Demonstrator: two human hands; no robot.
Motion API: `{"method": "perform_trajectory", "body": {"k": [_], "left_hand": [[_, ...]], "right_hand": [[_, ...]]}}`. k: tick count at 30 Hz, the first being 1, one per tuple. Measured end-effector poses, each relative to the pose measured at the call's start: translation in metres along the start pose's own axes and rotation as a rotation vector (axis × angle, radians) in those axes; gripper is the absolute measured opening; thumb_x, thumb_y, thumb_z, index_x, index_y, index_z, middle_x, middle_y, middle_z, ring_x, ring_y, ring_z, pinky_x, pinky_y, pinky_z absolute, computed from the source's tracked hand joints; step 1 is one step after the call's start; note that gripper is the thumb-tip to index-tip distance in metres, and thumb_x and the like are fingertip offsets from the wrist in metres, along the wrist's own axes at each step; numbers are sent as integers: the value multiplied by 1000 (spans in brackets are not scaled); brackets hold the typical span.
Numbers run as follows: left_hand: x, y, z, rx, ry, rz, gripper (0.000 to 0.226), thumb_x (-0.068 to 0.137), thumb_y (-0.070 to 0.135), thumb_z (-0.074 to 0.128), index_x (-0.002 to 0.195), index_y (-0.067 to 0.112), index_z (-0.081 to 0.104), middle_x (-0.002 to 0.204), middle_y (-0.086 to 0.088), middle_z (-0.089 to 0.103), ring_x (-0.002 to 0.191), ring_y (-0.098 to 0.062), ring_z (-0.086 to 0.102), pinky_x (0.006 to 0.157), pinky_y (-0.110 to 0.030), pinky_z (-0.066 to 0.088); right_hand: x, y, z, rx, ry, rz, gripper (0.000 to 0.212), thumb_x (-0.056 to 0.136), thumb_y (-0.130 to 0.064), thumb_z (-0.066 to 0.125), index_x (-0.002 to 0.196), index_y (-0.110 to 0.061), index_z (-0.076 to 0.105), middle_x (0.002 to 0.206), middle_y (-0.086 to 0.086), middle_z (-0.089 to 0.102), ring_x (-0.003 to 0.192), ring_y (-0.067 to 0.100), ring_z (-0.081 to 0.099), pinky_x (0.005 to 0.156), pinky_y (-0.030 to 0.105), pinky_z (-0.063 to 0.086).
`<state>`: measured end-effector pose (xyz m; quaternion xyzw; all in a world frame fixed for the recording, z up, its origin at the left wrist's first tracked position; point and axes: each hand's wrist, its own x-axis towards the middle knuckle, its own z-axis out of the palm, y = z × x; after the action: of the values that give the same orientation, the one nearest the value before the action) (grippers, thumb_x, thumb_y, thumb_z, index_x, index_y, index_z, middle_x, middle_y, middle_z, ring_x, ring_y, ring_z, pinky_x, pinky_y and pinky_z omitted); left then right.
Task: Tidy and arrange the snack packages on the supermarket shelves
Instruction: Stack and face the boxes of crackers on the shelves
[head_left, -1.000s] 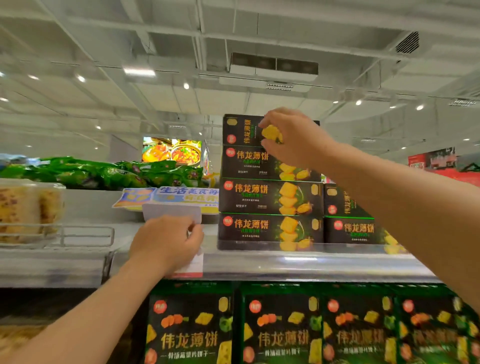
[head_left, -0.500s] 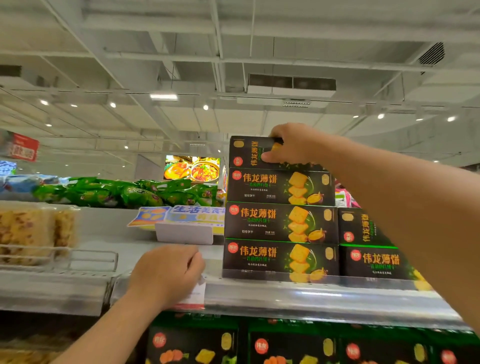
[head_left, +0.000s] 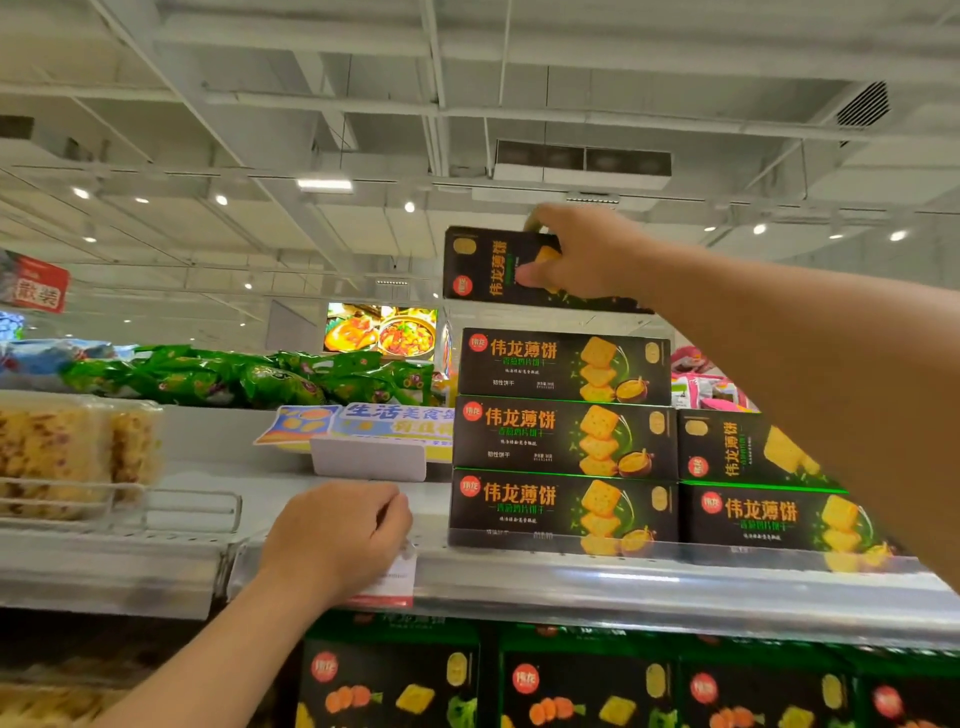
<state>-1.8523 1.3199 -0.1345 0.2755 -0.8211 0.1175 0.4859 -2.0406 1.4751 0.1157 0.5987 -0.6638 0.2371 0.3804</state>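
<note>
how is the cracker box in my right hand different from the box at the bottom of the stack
The held box is in the air above the stack, gripped by the right hand, its lettering running sideways. The bottom box rests on the shelf under two others, lettering level. Both are the same black cracker packaging.

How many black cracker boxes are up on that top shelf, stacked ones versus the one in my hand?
Boxes in the three-high stack: 3
Boxes in the shorter pile beside it: 2
Lifted box gripped by the right hand: 1
Total: 6

Six black cracker boxes (head_left: 563, 435) show on the top shelf (head_left: 623, 577) — one held aloft, three stacked, two beside. Below it stand four more boxes (head_left: 587, 686) — and two hands show, left hand (head_left: 337, 535) and right hand (head_left: 582, 254).
</note>
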Motion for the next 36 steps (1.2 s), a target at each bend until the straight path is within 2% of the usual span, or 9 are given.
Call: {"method": "perform_trajectory", "body": {"k": [3, 5, 7, 14, 19, 23, 27, 30, 36], "left_hand": [[-1, 3, -8, -61, -39, 40, 41, 96, 45, 31, 70, 26, 56, 68, 10, 59, 67, -11, 54, 54, -30, 35], [-4, -2, -23, -111, -56, 127, 49, 93, 50, 25, 88, 26, 66, 87, 9, 67, 84, -15, 60, 69, -33, 46], [-10, -19, -43, -101, -22, 226, 51, 91, 49, 29, 103, 22, 70, 100, 7, 71, 94, -18, 64, 78, -34, 51], [-32, -122, -101, 294, -42, 148, 57, 88, 52, 37, 113, 12, 68, 105, -8, 71, 95, -34, 67, 82, -48, 52], [-55, -161, -93, 223, -127, 104, 72, 89, 63, 28, 128, 11, 59, 122, -9, 64, 111, -35, 59, 95, -49, 44], [-57, -170, -79, 137, -61, 125, 67, 89, 60, 35, 125, 9, 59, 116, -9, 63, 106, -32, 58, 91, -47, 44], [-58, -177, -67, 129, 59, 187, 58, 88, 53, 44, 121, 8, 58, 110, -6, 59, 101, -29, 54, 89, -40, 36], [-58, -179, -60, 127, 135, 210, 55, 88, 50, 45, 120, 7, 57, 109, -7, 56, 101, -30, 51, 90, -42, 36], [-58, -180, -56, 121, 205, 246, 54, 88, 47, 46, 119, 5, 58, 106, -11, 56, 98, -32, 51, 87, -44, 38]], "right_hand": [[-1, -29, -11, -6, 20, -82, 48, 81, -52, 69, 118, -29, 52, 89, -9, 62, 75, 10, 61, 66, 34, 55], [0, -52, -13, -6, 21, -131, 50, 78, -56, 69, 118, -30, 52, 89, -9, 64, 71, 9, 63, 62, 34, 57], [1, -76, -11, -1, 31, -171, 54, 76, -61, 68, 118, -31, 53, 88, -10, 65, 67, 8, 64, 57, 31, 57], [3, -150, 8, 184, 24, -205, 54, 75, -61, 69, 117, -31, 52, 86, -9, 65, 53, 7, 64, 42, 19, 51], [6, -187, 43, 241, -39, -119, 49, 73, -65, 69, 107, -36, 50, 89, -10, 65, 54, 4, 65, 43, 18, 50], [5, -199, 85, 227, -123, -34, 47, 72, -64, 70, 103, -38, 49, 93, -9, 66, 63, 6, 66, 50, 24, 55], [-5, -199, 129, 221, -200, -1, 52, 72, -62, 72, 110, -35, 49, 97, -6, 65, 67, 6, 63, 59, 28, 57], [-18, -195, 154, 216, -267, 32, 51, 71, -60, 73, 111, -38, 49, 98, -6, 61, 70, 4, 60, 56, 22, 51], [-42, -181, 181, 242, -344, 111, 53, 71, -57, 75, 113, -38, 50, 107, -5, 62, 80, 5, 58, 68, 30, 54]]}}
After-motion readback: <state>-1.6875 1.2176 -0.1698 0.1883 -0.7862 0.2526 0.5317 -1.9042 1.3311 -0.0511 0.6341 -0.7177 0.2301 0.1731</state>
